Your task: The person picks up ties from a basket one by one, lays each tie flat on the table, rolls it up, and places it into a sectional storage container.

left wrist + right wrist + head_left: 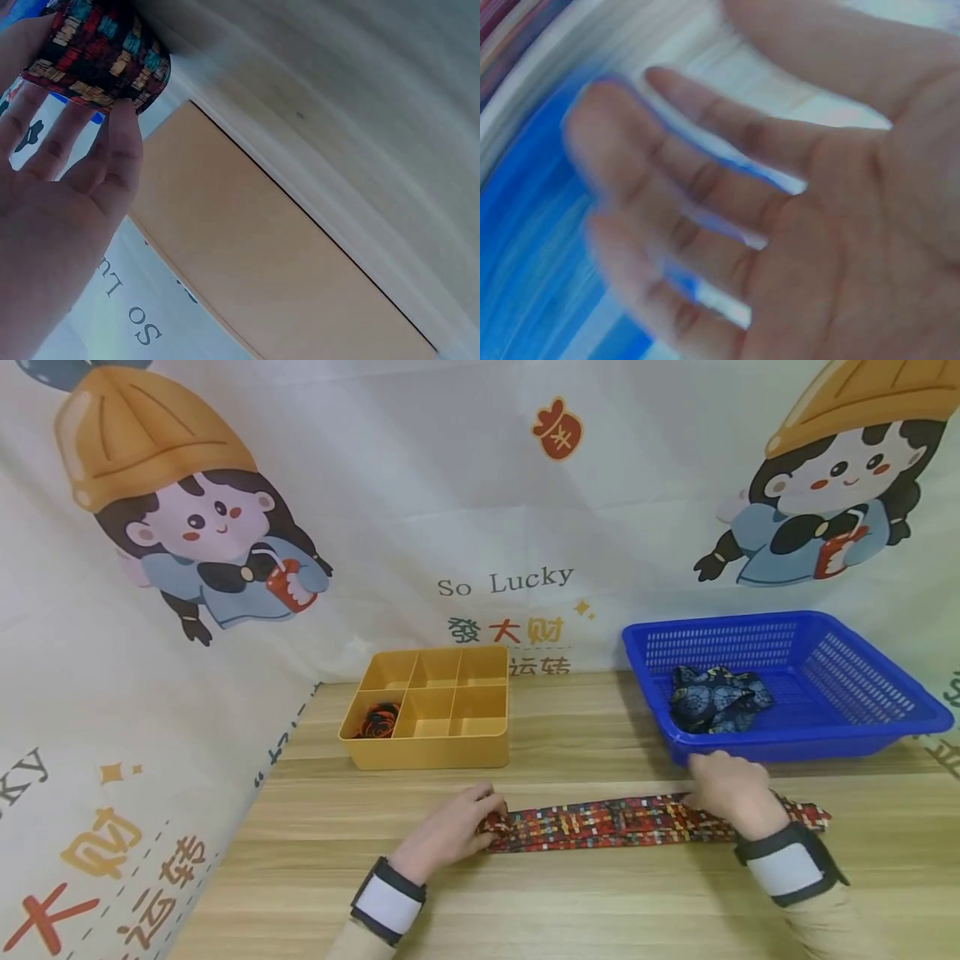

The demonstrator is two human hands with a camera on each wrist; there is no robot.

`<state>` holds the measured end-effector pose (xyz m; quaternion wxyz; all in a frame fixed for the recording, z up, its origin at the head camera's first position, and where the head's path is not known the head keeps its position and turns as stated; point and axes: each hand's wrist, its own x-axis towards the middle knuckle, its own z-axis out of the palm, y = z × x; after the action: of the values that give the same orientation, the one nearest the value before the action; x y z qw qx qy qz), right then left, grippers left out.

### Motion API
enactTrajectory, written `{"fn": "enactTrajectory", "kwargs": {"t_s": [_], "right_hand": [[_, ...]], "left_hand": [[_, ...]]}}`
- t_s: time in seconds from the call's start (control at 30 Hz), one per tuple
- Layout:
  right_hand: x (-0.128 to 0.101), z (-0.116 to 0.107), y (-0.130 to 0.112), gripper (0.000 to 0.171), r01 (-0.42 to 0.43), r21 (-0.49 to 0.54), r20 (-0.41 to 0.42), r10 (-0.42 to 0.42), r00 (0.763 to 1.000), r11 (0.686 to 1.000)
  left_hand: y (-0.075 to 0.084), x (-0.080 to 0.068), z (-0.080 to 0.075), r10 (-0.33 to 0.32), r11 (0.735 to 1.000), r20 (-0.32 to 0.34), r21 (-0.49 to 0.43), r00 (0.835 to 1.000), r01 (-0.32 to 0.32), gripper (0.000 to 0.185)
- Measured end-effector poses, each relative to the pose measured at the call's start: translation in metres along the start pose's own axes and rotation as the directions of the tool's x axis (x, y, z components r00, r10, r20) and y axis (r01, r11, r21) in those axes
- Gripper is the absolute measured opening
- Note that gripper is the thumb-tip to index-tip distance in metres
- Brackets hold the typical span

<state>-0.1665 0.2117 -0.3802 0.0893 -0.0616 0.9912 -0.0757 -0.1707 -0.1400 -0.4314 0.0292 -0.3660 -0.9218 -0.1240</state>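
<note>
A long necktie (570,827) in a red, black and yellow pattern lies stretched across the wooden table, its pointed end to the right. My left hand (450,831) pinches its left end, which in the left wrist view shows as a curved turn of the necktie (105,56) between thumb and fingers. Over the right part of the strip is my right hand (731,789). In the blurred right wrist view, the fingers (712,180) of that hand are loosely extended, with nothing held in the palm.
Behind the left hand stands a yellow six-compartment box (427,753) with a coiled orange-and-black strip (380,720) in its front left compartment. A blue basket (810,747) at the back right contains bunched dark blue patterned fabric (716,697). A printed cloth (405,485) hangs behind.
</note>
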Motion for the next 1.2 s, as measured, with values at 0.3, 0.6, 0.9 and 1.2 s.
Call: {"fn": "enactTrajectory", "kwargs": {"t_s": [0.3,0.6,0.9,1.2], "right_hand": [[0.001,0.044,-0.143,0.063,0.451,0.25,-0.212,-0.406,0.889,0.857],[0.023,0.069,-0.168,0.06,0.558,0.215,-0.287,-0.494,0.82,0.801],[0.03,0.072,-0.165,0.044,0.539,0.215,-0.256,-0.485,0.836,0.814],[0.028,0.068,-0.157,0.041,0.436,0.232,-0.192,-0.398,0.897,0.87]], "left_hand": [[0.0,-0.003,0.002,-0.034,0.993,0.021,-0.113,0.999,0.036,0.038],[0.002,-0.002,0.002,-0.006,0.995,0.018,-0.102,1.0,0.008,0.031],[0.001,0.0,-0.001,0.007,0.993,0.03,-0.122,1.0,-0.004,0.052],[0.003,0.001,0.0,0.007,0.987,0.051,-0.158,0.999,0.001,0.035]]}}
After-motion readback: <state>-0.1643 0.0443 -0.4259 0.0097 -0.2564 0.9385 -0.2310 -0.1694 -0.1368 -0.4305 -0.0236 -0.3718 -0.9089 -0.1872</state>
